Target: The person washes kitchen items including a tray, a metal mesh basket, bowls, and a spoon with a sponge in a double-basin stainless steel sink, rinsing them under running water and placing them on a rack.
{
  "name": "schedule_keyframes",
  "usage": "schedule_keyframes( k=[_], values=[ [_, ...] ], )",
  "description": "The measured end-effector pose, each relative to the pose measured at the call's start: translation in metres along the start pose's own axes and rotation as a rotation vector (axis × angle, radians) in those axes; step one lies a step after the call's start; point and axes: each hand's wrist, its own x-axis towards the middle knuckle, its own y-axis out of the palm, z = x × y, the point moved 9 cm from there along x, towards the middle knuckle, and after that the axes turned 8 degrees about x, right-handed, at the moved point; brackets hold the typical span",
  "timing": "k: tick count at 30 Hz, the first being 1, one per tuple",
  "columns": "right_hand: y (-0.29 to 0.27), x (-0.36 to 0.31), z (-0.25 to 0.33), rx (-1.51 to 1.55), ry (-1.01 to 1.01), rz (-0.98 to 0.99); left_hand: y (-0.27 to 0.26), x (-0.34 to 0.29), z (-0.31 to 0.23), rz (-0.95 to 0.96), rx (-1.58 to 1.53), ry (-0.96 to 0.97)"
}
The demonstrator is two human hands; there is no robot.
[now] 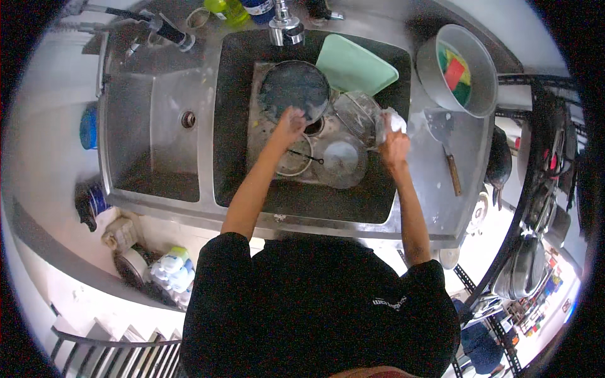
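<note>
Dishes are lying piled in the right basin of a steel double sink (126, 126), and both hands are working among them. The left hand (290, 123) is reaching over the pile, its fingers resting on the lower rim of a dark round pan (294, 90) that is leaning near the back of the basin; whether those fingers are curled around the rim or only touching it, I cannot tell. The right hand (394, 146) is sitting at the right edge of the basin, fingers closed around a white sponge or cloth (392, 121) that is pressing against a clear glass lid (359, 113). A pale green tray (356, 66) is standing tilted at the back right corner of the basin, behind the lid. A second lid (341, 160) is lying flat nearer the front, beside a small bowl (293, 162) with a thin utensil across it. On the sink's right ledge a spatula (444, 142) with a wooden handle is lying, and a grey bowl (435, 63) holding coloured sponges is sitting at the far right corner.
</note>
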Motion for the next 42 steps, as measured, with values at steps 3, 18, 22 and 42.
schedule_keyframes(
  k=[3,18,22,42],
  values=[
    [0.005,0.019,0.02,-0.054,-0.205,0.067,-0.105,0.039,-0.003,-0.091,0.77,0.398],
    [-0.016,0.008,-0.014,0.251,0.122,-0.072,-0.158,0.077,0.205,-0.235,0.26,-0.353],
    [-0.041,-0.003,0.019,0.898,0.302,-0.17,-0.137,0.086,0.22,-0.405,-0.228,-0.336],
    [-0.005,-0.05,0.084,1.545,0.406,0.181,-0.059,-0.14,0.025,-0.35,0.819,0.576]
  ],
)
